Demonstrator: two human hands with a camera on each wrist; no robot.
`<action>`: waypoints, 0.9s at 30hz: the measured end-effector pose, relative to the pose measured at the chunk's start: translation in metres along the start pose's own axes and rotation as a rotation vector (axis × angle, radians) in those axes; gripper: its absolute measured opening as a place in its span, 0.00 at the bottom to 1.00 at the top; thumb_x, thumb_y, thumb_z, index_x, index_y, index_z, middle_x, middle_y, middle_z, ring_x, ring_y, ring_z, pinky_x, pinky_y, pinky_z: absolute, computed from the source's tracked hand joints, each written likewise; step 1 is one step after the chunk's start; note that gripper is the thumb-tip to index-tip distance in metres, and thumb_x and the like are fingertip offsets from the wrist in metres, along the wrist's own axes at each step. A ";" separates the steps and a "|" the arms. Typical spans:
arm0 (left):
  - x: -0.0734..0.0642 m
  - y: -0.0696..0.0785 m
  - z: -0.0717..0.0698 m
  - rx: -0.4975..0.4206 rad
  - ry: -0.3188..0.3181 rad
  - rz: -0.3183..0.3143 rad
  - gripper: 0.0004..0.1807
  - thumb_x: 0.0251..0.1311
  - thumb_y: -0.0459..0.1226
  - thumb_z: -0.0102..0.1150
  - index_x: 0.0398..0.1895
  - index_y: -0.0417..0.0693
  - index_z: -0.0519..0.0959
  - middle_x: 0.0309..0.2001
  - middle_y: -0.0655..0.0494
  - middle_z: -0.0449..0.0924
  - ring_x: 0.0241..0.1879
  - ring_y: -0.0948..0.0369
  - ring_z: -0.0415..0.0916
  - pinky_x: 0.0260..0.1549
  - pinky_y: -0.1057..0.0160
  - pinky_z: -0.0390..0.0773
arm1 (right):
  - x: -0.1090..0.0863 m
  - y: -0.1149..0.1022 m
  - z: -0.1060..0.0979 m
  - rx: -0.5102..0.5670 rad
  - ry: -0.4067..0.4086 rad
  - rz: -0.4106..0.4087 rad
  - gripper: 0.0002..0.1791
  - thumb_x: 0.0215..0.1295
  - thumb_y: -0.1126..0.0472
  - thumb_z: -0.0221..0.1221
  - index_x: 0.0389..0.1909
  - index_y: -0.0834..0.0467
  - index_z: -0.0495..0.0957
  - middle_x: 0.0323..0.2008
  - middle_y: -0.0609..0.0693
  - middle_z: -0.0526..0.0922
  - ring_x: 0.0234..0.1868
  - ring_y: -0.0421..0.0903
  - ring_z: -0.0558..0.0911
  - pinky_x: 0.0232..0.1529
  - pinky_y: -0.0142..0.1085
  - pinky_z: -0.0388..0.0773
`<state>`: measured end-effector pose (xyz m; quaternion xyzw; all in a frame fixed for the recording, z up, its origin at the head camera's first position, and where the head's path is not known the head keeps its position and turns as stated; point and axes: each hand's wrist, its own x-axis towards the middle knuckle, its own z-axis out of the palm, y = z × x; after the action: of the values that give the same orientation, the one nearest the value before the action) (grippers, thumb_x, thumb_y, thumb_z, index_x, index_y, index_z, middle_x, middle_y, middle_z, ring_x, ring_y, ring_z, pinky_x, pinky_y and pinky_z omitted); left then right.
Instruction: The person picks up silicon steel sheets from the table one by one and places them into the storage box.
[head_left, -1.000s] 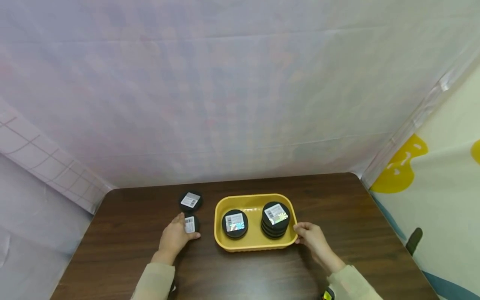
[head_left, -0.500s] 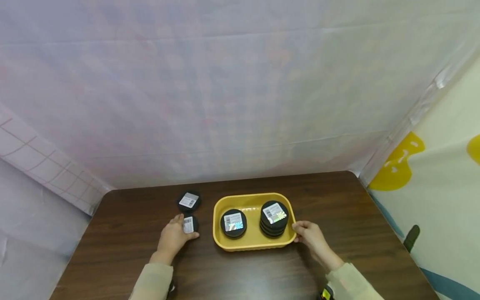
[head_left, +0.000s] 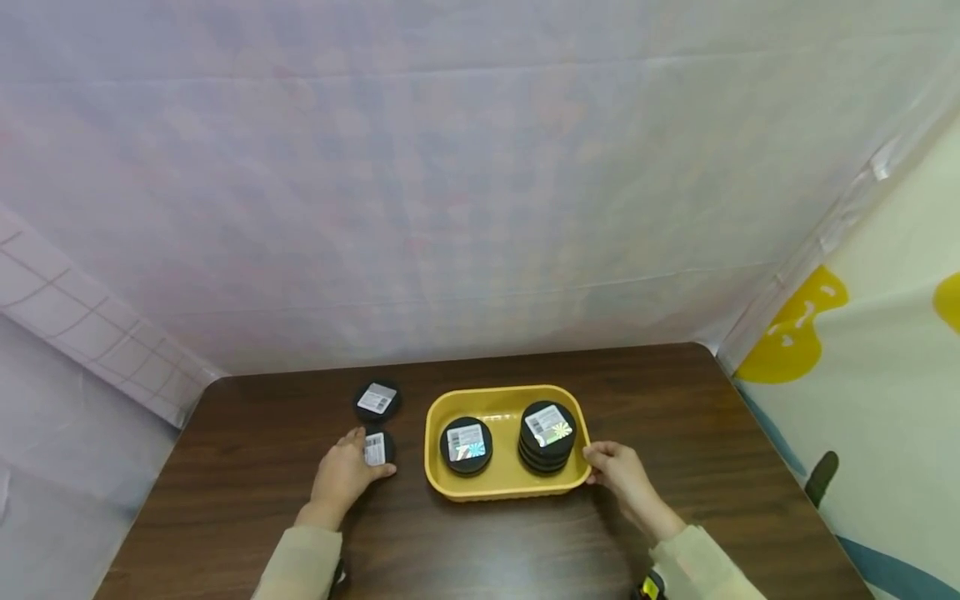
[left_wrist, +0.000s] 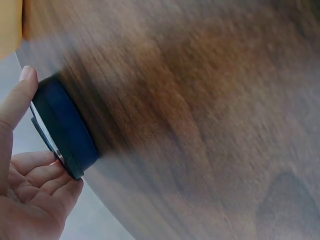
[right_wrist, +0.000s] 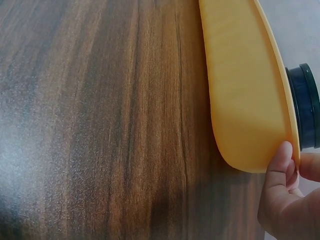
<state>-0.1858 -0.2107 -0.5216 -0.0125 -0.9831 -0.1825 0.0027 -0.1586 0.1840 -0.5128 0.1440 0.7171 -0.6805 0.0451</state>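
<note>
In the head view my left hand (head_left: 337, 479) has its thumb and fingers on either side of a flat round black container (head_left: 377, 448), which bears a white barcode label. The left wrist view shows this container (left_wrist: 65, 127) standing on the tabletop, gripped between thumb and fingertips. My right hand (head_left: 624, 477) pinches the right rim of a yellow plastic tray (head_left: 504, 442); the thumb lies outside the wall in the right wrist view. Inside the tray, a stack of black round containers (head_left: 548, 437) sits at the right and another labelled one (head_left: 466, 447) at the left.
One more black round container (head_left: 377, 400) lies behind the gripped one, toward the table's back edge. The dark wooden table (head_left: 495, 550) meets a pale hanging sheet (head_left: 450, 208) at the back. A patterned cloth (head_left: 885, 375) hangs at the right.
</note>
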 end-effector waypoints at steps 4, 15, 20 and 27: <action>-0.001 0.001 -0.002 0.005 0.011 0.009 0.50 0.40 0.50 0.73 0.58 0.20 0.64 0.57 0.26 0.66 0.57 0.36 0.65 0.53 0.42 0.68 | 0.000 -0.001 0.000 -0.001 0.003 -0.002 0.11 0.62 0.73 0.51 0.40 0.79 0.71 0.24 0.52 0.74 0.21 0.42 0.73 0.22 0.29 0.75; -0.006 0.007 -0.012 0.001 0.015 0.001 0.50 0.40 0.51 0.72 0.59 0.21 0.64 0.58 0.27 0.65 0.59 0.37 0.64 0.55 0.42 0.66 | 0.000 -0.001 -0.001 -0.014 -0.005 0.003 0.12 0.62 0.73 0.51 0.41 0.80 0.70 0.24 0.53 0.74 0.21 0.41 0.73 0.22 0.29 0.75; -0.007 0.013 -0.015 -0.004 0.022 -0.001 0.50 0.40 0.52 0.72 0.58 0.22 0.66 0.58 0.28 0.66 0.58 0.37 0.65 0.54 0.42 0.67 | 0.000 -0.002 -0.004 -0.023 0.000 0.003 0.12 0.63 0.73 0.51 0.41 0.80 0.70 0.25 0.55 0.75 0.21 0.41 0.73 0.23 0.29 0.75; -0.010 0.019 -0.019 -0.004 0.040 0.004 0.47 0.39 0.51 0.73 0.55 0.23 0.69 0.58 0.31 0.68 0.57 0.38 0.67 0.53 0.43 0.68 | 0.000 -0.002 -0.003 -0.012 -0.015 0.005 0.12 0.62 0.73 0.51 0.41 0.81 0.70 0.25 0.54 0.75 0.21 0.41 0.73 0.23 0.29 0.75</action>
<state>-0.1752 -0.2001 -0.4967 -0.0108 -0.9825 -0.1844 0.0227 -0.1590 0.1865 -0.5112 0.1401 0.7205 -0.6771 0.0530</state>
